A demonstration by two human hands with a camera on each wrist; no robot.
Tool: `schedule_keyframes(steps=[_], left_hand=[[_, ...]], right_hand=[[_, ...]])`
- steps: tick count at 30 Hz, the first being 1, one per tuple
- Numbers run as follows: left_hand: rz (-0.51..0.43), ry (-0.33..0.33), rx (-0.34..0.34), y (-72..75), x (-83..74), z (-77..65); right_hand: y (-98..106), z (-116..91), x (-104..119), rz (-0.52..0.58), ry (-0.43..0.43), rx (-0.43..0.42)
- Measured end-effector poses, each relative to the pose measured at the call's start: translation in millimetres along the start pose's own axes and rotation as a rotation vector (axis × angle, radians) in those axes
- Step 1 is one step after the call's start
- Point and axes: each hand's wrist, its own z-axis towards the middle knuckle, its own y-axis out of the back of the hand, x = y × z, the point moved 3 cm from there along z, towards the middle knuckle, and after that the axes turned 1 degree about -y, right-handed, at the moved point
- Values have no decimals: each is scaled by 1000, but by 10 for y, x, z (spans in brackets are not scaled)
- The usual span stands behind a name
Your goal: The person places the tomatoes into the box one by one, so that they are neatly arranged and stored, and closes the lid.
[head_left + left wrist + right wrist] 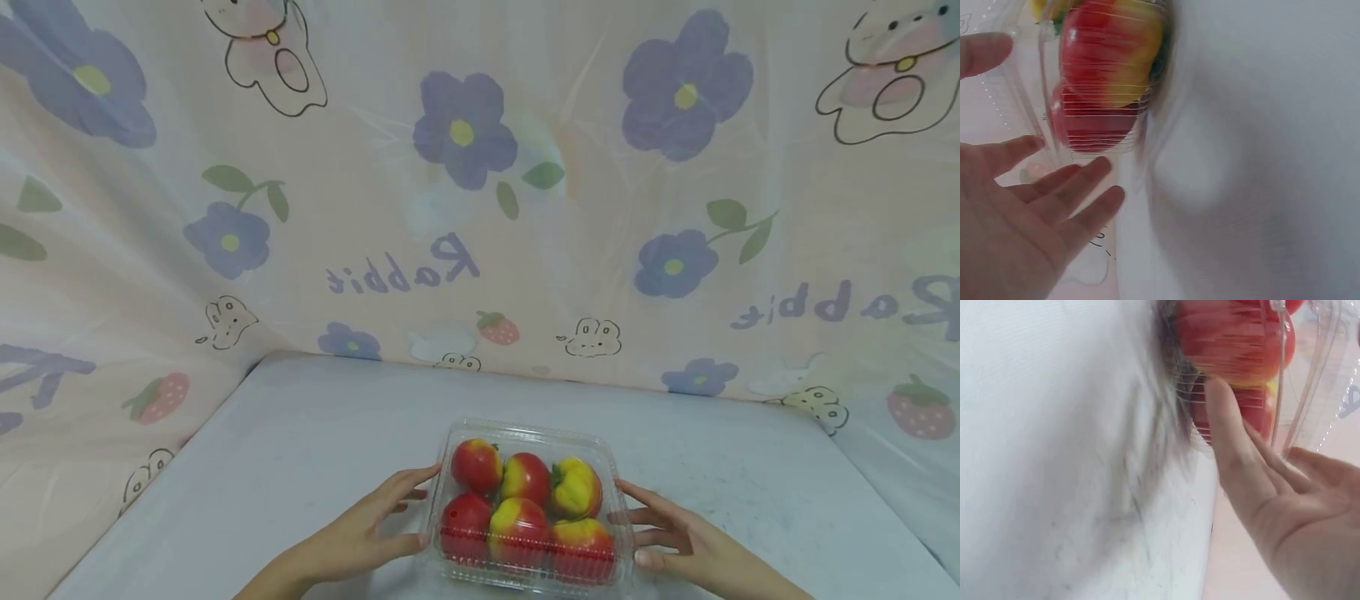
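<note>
A clear plastic clamshell box (531, 427) sits on the table in the head view, its lid over several glossy red and yellow pieces. One ridged yellow-and-red piece (576, 487) looks like a bell pepper; others, such as the round red one (476, 467), look like apples. My left hand (360, 529) is at the box's left side, fingers spread and fairly straight, fingertips at the rim. At the right side, my right hand (686, 533) reaches its extended fingers to the wall. Both wrist views show the ribbed box side (1107, 125) close to the fingers.
The white table (337, 417) extends around the box, with faint dark marks on its right part. A curtain (525, 250) printed with flowers, rabbits and strawberries hangs behind and along both sides of the table.
</note>
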Motion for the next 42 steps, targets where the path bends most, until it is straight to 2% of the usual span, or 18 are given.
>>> schedule_keyframes(steps=[5, 8, 12, 15, 19, 23, 26, 29, 34, 42], left_hand=[[-71, 55, 32, 10, 6, 8], [-139, 113, 46, 7, 4, 14], [-237, 168, 80, -8, 5, 14], [-328, 162, 120, -22, 8, 8], [-446, 130, 168, -44, 14, -2], [-529, 133, 185, -71, 20, -2], [-579, 153, 179, -91, 23, 6], [-619, 172, 167, -102, 29, 10], [-670, 168, 163, -102, 38, 16], [-705, 183, 181, -103, 26, 39]], right_hand=[[-22, -47, -38, 87, -79, 24], [-44, -72, -36, 138, -77, 55], [-96, -100, 1, 275, -34, 168], [-139, -115, 33, 360, -30, 232], [-181, -117, 54, 411, -29, 268], [-203, -113, 51, 463, -24, 299], [-213, -113, 34, 488, -51, 292], [-220, -106, 24, 504, -76, 276], [-234, -96, 25, 530, -75, 292], [-244, -89, 25, 549, -81, 317]])
